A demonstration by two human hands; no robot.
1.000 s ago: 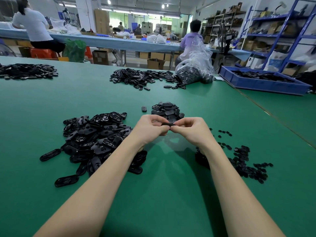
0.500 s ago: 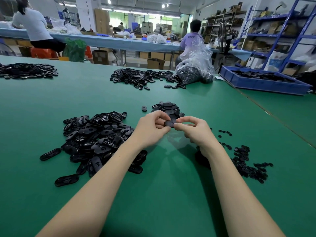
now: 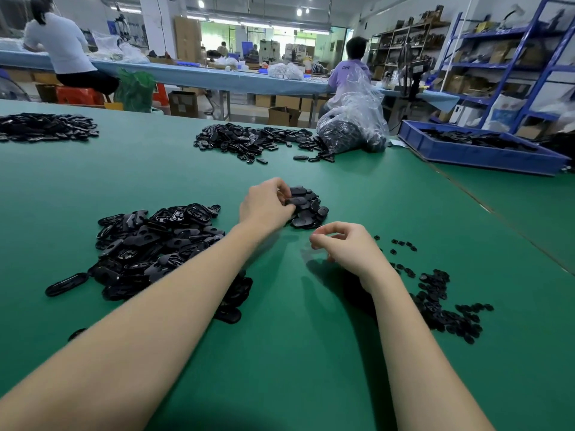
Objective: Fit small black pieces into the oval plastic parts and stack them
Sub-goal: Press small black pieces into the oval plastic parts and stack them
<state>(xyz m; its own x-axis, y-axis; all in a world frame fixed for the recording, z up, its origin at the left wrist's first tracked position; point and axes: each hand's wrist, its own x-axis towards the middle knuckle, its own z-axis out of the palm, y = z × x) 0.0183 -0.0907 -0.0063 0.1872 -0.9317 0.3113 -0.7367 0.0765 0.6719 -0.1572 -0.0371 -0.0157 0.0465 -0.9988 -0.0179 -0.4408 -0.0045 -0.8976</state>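
My left hand [image 3: 266, 203] reaches forward and pinches a black oval plastic part [image 3: 297, 201] at the top of the small heap of fitted parts [image 3: 308, 209]. My right hand [image 3: 345, 247] hovers lower and to the right with its fingers loosely curled and nothing visible in it. A big pile of loose oval parts [image 3: 155, 244] lies to the left of my left forearm. Small black pieces [image 3: 441, 303] are scattered on the green table [image 3: 295, 353] to the right of my right wrist.
Further piles of black parts lie at the far middle [image 3: 255, 141] and far left [image 3: 46, 127]. A clear plastic bag of parts [image 3: 354, 126] and a blue tray [image 3: 479, 150] stand at the back right. Two people sit at a long table beyond.
Both hands held one oval part together in front of me. Now my left hand has carried it forward to the small heap, and my right hand has let go and drawn back right.
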